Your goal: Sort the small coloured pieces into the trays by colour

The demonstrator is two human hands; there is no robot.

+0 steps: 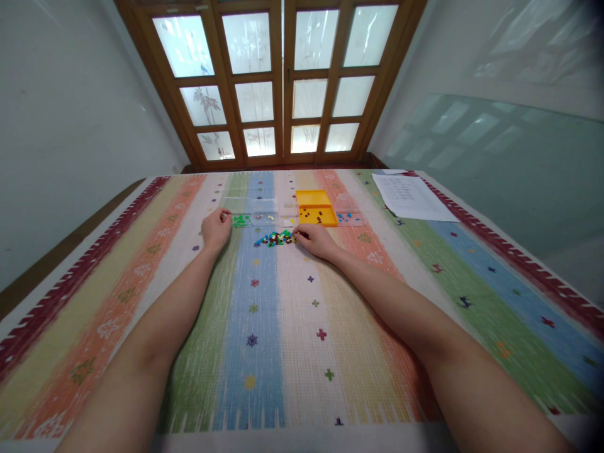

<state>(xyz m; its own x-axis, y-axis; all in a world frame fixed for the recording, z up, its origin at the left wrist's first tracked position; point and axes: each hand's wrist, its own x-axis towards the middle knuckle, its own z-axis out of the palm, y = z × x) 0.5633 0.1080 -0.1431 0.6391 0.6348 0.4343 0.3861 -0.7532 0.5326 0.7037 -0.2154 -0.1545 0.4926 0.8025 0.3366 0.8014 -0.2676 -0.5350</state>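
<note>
Pile: mixed small pcs (pixel 277 239), green, blue, brown, yellow + white, loose on cloth approx. ctr. of table, betw. both hands; all clock positions below taken from it.
R hand: right hand (pixel 317 241) at 3 o'clock, fingertips at pile edge; fingers curled, tips too small to tell if apart, together or clamped on a pc.
L hand: left hand (pixel 216 229) at 9-10 o'clock, fingers by L end of green-pc box; fingers curled, grip likewise cannot tell.
Green-pc box: clear box (pixel 246 225) at 10-11 o'clock, green pcs inside.
Next box: second clear box (pixel 257 221) at 11 o'clock, few pale pcs.
Third box: another clear box (pixel 284 222) at approx. 12-1 o'clock, yellow pcs visible.
Yellow box: yellow box (pixel 314 198) at 1-2 o'clock, lid up, brown pcs.
Blue-pc box: end clear box (pixel 358 222) at 2 o'clock, blue pcs.
Paper: printed sheet (pixel 410 196) at 2 o'clock, well apart.
Cloth: striped tablecloth (pixel 257 365), multicol.
Doors: wood-framed glazed doors (pixel 283 82), 12 o'clock, beyond table.
</note>
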